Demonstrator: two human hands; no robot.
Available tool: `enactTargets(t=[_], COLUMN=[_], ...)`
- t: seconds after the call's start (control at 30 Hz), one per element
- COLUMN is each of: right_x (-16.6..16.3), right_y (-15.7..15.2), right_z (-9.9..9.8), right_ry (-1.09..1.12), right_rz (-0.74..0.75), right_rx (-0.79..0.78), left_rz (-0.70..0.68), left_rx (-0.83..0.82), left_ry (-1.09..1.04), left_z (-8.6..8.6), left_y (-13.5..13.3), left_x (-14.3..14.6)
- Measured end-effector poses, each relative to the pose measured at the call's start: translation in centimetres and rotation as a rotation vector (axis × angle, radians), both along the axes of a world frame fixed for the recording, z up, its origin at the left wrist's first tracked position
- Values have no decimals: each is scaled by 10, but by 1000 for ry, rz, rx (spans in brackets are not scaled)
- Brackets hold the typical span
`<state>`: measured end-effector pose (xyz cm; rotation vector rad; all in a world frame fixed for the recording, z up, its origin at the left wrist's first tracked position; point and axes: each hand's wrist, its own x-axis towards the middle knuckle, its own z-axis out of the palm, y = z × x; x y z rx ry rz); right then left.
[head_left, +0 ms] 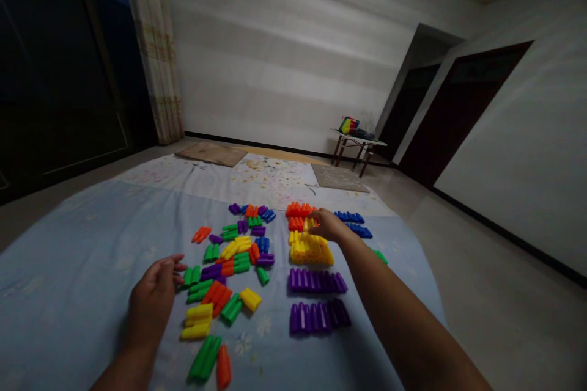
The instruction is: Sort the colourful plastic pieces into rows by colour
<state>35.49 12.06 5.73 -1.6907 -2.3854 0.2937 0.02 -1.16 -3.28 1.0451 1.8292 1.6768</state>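
My right hand (326, 225) reaches over the sorted rows. Its fingers are closed round a small yellow bullet-shaped toy block (310, 223), partly hidden by them. Just below it lie yellow blocks (312, 250) joined in rows, with orange blocks (300, 209) beyond. Nearer to me are two rows of purple blocks (316, 281). My left hand (158, 284) rests at the left of a mixed spread, fingers loosely apart and holding nothing visible. A green block pair (191, 277) is close to its fingertips. Orange blocks (217, 298) and yellow blocks (197, 321) lie nearby.
Blue block rows (359, 230) and a partly hidden green piece (380, 256) lie beyond my right forearm. A pale blue flowered cloth (92, 269) covers the surface. Two flat boards (211, 154) rest at its far edge. A small table (358, 137) stands by the back wall.
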Motion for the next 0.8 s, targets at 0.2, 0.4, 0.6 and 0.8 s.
enactTargets(t=[0.2, 0.4, 0.6, 0.8], right_x=[-24, -35, -32, -35], right_y=[12, 14, 14, 6], right_z=[-8, -16, -20, -23], right_ry=[-23, -38, -24, -38], right_rz=[35, 44, 48, 44], right_rx=[-97, -161, -131, -110], left_rz=[-12, -25, -23, -15], left_rx=[-6, -19, -11, 13], left_ry=[-25, -14, -24, -36], left_z=[-2, -4, -1, 4], left_y=[0, 0, 1, 0], left_x=[0, -3, 1, 6])
